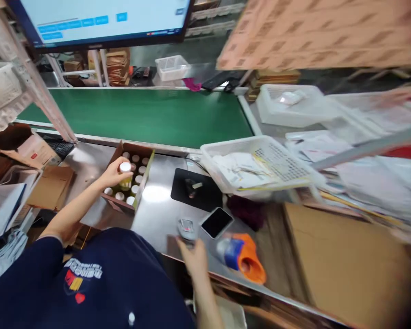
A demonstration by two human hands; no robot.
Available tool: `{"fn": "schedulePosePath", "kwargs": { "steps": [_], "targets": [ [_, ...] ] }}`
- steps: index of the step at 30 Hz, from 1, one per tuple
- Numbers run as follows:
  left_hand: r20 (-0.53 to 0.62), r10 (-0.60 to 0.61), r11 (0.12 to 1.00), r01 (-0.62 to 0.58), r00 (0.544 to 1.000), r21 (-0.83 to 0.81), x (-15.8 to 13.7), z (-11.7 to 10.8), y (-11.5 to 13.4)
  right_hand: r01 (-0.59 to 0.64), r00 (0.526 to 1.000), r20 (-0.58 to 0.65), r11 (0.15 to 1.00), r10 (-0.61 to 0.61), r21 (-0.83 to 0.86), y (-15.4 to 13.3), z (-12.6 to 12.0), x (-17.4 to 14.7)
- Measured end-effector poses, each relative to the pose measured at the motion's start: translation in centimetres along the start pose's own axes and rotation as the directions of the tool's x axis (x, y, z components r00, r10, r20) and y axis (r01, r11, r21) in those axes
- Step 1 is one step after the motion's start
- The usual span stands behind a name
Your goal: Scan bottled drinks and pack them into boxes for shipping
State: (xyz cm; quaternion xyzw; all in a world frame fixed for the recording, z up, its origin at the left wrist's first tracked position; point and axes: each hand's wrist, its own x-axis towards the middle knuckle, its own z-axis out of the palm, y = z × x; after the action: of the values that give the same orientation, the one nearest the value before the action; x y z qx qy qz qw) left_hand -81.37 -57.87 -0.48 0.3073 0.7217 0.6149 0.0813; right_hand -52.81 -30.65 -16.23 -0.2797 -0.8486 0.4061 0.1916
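Note:
My left hand is closed around a small bottle with a white cap and yellowish contents. The bottle is above an open cardboard box, where several more white-capped bottles stand upright in rows. Over the metal table's front edge, my right hand is at the near end of a small grey device with a reddish mark. Motion blur hides whether its fingers grip the device. A dark-screened phone lies just beyond, and an orange and blue object, perhaps a tape dispenser, is to the right.
A black mat bears a small dark item. Behind it stands a white basket with papers and bags. A green conveyor belt runs across the back, below a monitor. Large cardboard sheets lie at right; cartons are at left.

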Motion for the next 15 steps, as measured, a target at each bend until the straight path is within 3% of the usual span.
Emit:
{"fn": "schedulePosePath", "kwargs": {
  "steps": [2, 4, 7, 11, 13, 15],
  "targets": [
    [0.025, -0.088, 0.951, 0.076, 0.996, 0.299, -1.7, -0.1, -1.4, -0.004, 0.999, 0.044, 0.995, 0.009, -0.1, 1.4, 2.0, -1.2],
    [0.088, -0.228, 0.825, 0.144, 0.97, 0.547, -2.7, -0.5, -2.3, 0.006, 0.996, 0.088, 0.989, 0.008, -0.15, 1.8, 3.7, -2.0],
    [0.123, -0.328, 0.665, 0.137, 0.936, 0.734, -3.1, -0.9, -2.6, 0.04, 0.988, 0.152, 0.983, -0.013, -0.177, 1.6, 5.7, -2.1],
    [0.057, -0.169, 0.688, 0.076, 0.984, 0.722, -3.7, -0.9, -2.3, 0.107, 0.969, 0.24, 0.978, -0.061, -0.182, 0.7, 6.5, -0.1],
    [-0.011, -0.042, 0.678, 0.037, 0.999, 0.734, -4.7, -1.1, -2.3, 0.125, 0.961, 0.267, 0.975, -0.074, -0.182, 0.4, 6.1, 2.3],
    [-0.127, 0.106, 0.623, 0.033, 0.986, 0.781, -6.2, -1.3, -2.5, 0.096, 0.97, 0.238, 0.974, -0.045, -0.207, 0.2, 5.2, 6.0]
  ]
}}
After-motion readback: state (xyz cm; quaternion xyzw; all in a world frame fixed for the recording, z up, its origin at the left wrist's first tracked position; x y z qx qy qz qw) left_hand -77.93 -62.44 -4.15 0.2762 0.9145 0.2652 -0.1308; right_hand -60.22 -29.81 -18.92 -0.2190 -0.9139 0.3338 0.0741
